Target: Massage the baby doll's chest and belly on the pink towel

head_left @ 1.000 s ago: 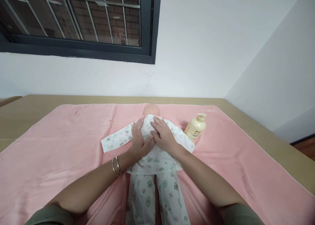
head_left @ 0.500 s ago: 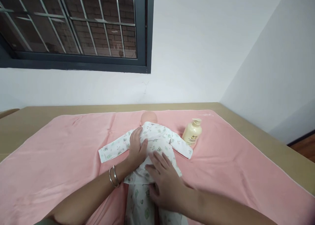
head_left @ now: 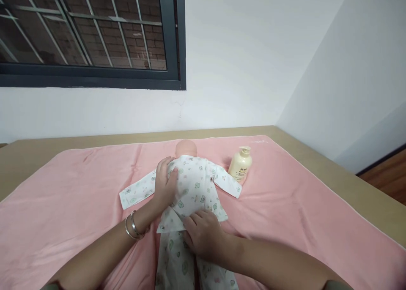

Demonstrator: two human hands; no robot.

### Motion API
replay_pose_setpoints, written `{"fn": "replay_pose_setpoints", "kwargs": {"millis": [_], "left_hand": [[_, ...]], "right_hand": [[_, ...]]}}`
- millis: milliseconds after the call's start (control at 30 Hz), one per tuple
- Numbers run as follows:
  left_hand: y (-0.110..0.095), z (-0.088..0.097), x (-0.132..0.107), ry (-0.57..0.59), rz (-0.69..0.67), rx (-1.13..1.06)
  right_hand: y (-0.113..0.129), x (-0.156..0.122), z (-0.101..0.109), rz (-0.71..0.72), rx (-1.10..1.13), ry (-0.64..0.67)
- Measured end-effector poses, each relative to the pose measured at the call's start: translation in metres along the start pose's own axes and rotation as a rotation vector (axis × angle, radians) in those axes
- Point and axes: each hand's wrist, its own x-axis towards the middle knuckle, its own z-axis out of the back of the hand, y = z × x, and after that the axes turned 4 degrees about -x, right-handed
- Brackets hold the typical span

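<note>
A baby doll (head_left: 186, 148) lies face down on a pink blanket (head_left: 76, 205), dressed in a white printed top (head_left: 196, 186) and matching trousers (head_left: 174, 264). My left hand (head_left: 165, 184), with bangles on the wrist, rests flat and open on the left side of the doll's back near the shoulder. My right hand (head_left: 203, 235) lies over the lower hem of the top at the doll's waist, fingers curled on the cloth. Both sleeves spread out sideways.
A cream pump bottle (head_left: 240, 164) stands on the blanket just right of the doll's right sleeve. The blanket covers a tan surface (head_left: 342, 180) set in a corner of white walls. A barred window (head_left: 85, 36) is up left.
My right hand has slid from the doll's upper back down to the hem at its waist. My left hand stayed on the back. The view shifted slightly.
</note>
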Motion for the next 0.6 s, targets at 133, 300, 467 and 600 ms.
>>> {"fn": "replay_pose_setpoints", "kwargs": {"millis": [133, 300, 467, 600], "left_hand": [[-0.009, 0.001, -0.002, 0.009, 0.021, -0.047], [-0.036, -0.008, -0.007, 0.121, 0.137, -0.232], [-0.085, -0.037, 0.005, 0.356, 0.523, -0.708], [-0.114, -0.061, 0.021, 0.572, 0.922, -1.051]], "right_hand": [[0.002, 0.002, -0.003, 0.005, 0.005, 0.008], [0.004, 0.001, 0.015, 0.151, 0.015, -0.047], [-0.002, 0.001, 0.068, 0.337, 0.144, -0.017], [-0.02, 0.003, 0.111, 0.314, 0.174, -0.106]]}}
